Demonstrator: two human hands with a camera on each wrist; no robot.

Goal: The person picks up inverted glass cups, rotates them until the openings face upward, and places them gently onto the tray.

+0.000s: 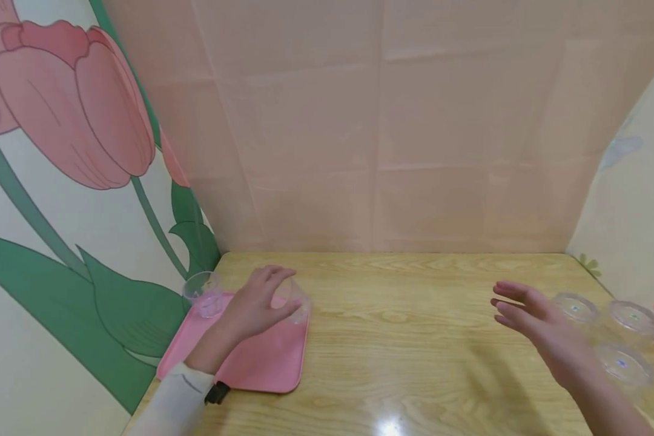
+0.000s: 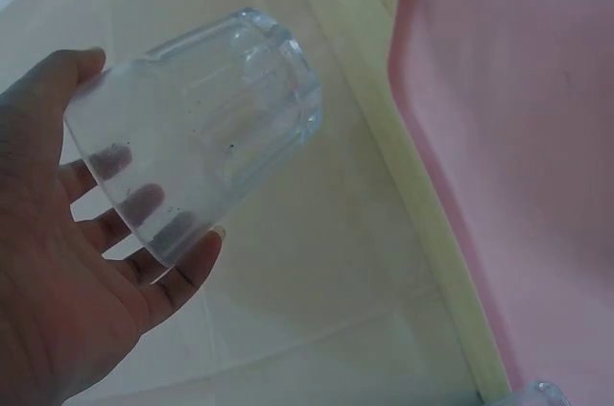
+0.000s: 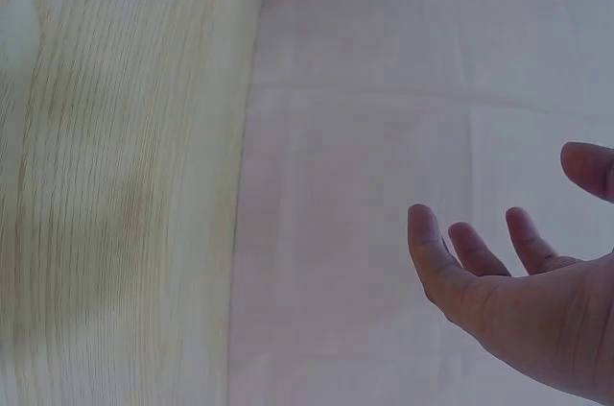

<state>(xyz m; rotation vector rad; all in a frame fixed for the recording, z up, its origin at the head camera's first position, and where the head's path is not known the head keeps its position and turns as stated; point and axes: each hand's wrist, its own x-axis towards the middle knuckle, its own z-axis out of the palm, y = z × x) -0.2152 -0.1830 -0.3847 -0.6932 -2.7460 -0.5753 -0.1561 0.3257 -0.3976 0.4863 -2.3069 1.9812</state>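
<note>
My left hand (image 1: 258,306) grips a clear cup (image 2: 206,132) near its rim, thumb on one side and fingers around the other. In the head view this cup (image 1: 300,306) hangs over the right part of the pink tray (image 1: 272,363), tilted. Another clear cup (image 1: 204,297) stands at the tray's far left corner. Over the right side of the table my right hand (image 1: 547,330) is raised with fingers loosely bent and nothing between them; the right wrist view shows the same hand (image 3: 518,300) free of any object.
Several clear cups, among them one at the back (image 1: 574,309) and one nearer (image 1: 624,363), stand on the right side of the wooden table (image 1: 392,339). A pink-beige sheet (image 1: 381,133) hangs behind the table. Flower-printed panels flank it left (image 1: 60,121) and right (image 1: 637,200).
</note>
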